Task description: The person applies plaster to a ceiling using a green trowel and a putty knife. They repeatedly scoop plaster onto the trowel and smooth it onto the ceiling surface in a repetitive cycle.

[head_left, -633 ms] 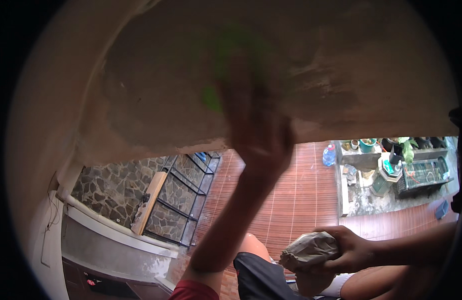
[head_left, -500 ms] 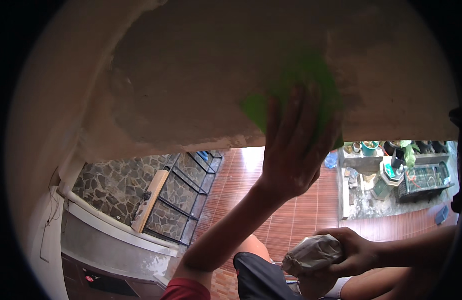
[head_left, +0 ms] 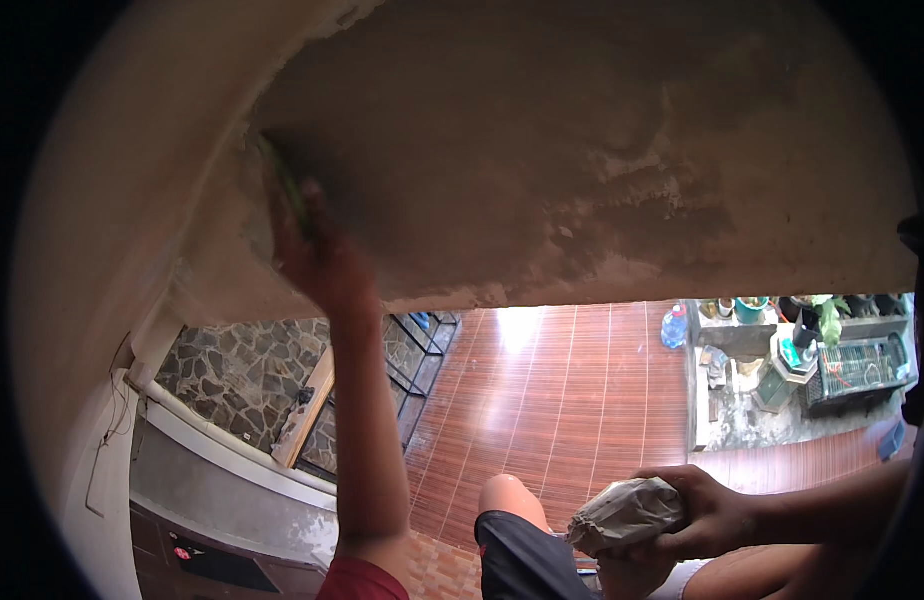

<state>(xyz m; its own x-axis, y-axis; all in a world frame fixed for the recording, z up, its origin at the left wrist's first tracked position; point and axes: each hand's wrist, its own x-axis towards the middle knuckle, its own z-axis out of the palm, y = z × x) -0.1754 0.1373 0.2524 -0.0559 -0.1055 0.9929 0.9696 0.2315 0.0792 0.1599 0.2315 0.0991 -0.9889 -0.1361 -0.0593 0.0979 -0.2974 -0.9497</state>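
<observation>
My left hand [head_left: 320, 262] is raised and presses a green pad [head_left: 286, 192] flat against the left end of a rough grey plastered surface [head_left: 582, 150] overhead. Only a thin edge of the pad shows past my fingers. My right hand [head_left: 717, 512] stays low at the right and grips a crumpled grey paper bag [head_left: 622, 512] above my lap. My knee [head_left: 509, 497] in dark shorts sits just left of the bag.
Far below lies a red-brown tiled floor [head_left: 552, 390]. A stone-clad wall [head_left: 232, 370] and dark-framed glass panes [head_left: 412, 350] are at the left. At the right stand potted plants [head_left: 830, 318], a wire cage [head_left: 857, 365] and a blue bottle [head_left: 674, 326].
My left hand has swept the green pad from the middle-right of the plastered surface over to its left end. My right hand with the bag has hardly moved.
</observation>
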